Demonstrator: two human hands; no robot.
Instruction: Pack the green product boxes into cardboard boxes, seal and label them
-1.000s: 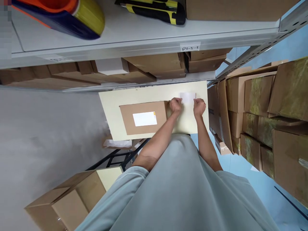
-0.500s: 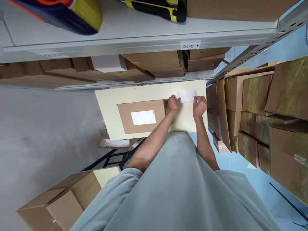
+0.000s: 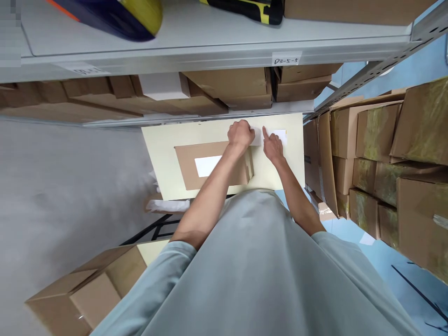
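A white slip (image 3: 256, 137) is pinched in the left hand (image 3: 241, 133); just right of the right hand's (image 3: 273, 145) fingers (index extended, others curled, grip impossible to tell) shows a yellow-marked label (image 3: 281, 136). Left of both hands' fingers, a cardboard box (image 3: 210, 150).

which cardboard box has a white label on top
The box on the cream tabletop, its label partly hidden by the left forearm; the shelved boxes, right-hand stack and lower-left box show none like it.
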